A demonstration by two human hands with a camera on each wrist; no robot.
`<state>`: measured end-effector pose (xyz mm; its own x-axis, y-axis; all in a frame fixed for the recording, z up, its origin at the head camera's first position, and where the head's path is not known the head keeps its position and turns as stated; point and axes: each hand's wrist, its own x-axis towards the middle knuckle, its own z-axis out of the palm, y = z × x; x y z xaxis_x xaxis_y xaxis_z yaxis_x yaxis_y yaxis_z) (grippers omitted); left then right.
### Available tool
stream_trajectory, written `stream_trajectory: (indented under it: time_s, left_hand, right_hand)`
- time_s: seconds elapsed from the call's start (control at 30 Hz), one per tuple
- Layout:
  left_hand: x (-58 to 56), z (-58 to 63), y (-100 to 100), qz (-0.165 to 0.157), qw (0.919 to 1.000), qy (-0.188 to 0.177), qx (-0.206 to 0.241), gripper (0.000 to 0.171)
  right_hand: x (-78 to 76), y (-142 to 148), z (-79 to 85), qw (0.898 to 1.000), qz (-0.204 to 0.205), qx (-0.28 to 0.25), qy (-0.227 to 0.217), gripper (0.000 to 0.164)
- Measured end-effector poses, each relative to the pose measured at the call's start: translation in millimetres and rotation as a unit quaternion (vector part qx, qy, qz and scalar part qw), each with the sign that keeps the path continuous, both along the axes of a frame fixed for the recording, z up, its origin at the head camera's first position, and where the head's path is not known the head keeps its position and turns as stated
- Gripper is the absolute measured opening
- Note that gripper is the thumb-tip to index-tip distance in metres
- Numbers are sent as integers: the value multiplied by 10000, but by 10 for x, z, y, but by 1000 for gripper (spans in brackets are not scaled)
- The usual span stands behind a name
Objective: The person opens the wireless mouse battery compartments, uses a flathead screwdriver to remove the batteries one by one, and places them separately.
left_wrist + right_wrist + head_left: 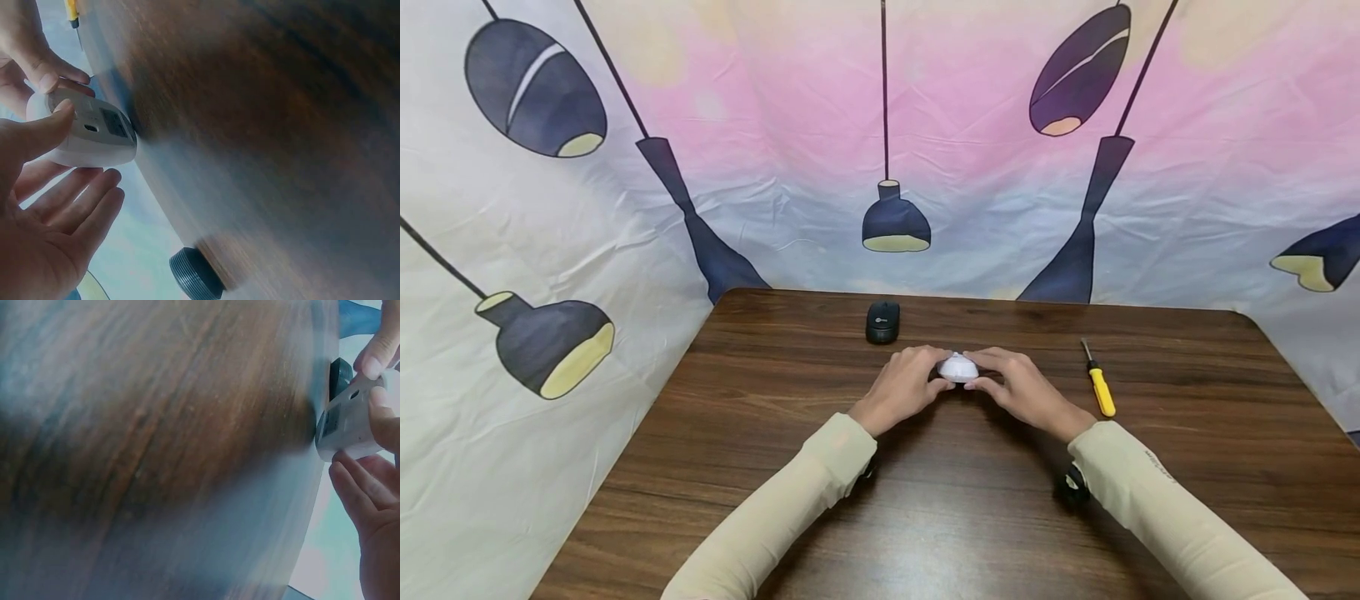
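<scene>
A small white rounded plastic device (958, 368) is held between both hands over the wooden table. Its near face, seen in the left wrist view, has a dark rectangular recess and a small dark slot (91, 128). My left hand (906, 383) grips the device's left side, thumb on the near face and fingers behind. From the right, my right hand (1022, 387) pinches it the same way, with the thumb (381, 415) on the near face. The device stands on edge at the table surface; whether it touches the wood I cannot tell.
A black computer mouse (882, 322) lies behind my left hand, near the table's back edge. To the right of my right hand is a screwdriver (1101, 392) with a yellow and black handle. A lamp-printed cloth (820, 225) hangs behind the wooden table (737, 367).
</scene>
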<state>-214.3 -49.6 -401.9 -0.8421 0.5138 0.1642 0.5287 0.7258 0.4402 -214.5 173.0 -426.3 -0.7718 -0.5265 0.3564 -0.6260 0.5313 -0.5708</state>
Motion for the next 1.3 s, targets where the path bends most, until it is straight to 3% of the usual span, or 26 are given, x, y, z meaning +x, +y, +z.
stream_trajectory:
  time_s: [0.53, 1.13, 1.3]
  left_hand:
    - [9, 54, -48, 107, 9968, -160, 773, 37]
    - [-34, 53, -30, 225, 9875, -839, 1317, 36]
    - [-50, 33, -27, 297, 9840, -984, 1458, 35]
  right_hand:
    - [-6, -52, 57, 9989, -103, -15, 460, 36]
    - [-45, -150, 74, 9985, -253, -199, 440, 27]
    - [-47, -168, 81, 9989, -380, -204, 174, 27]
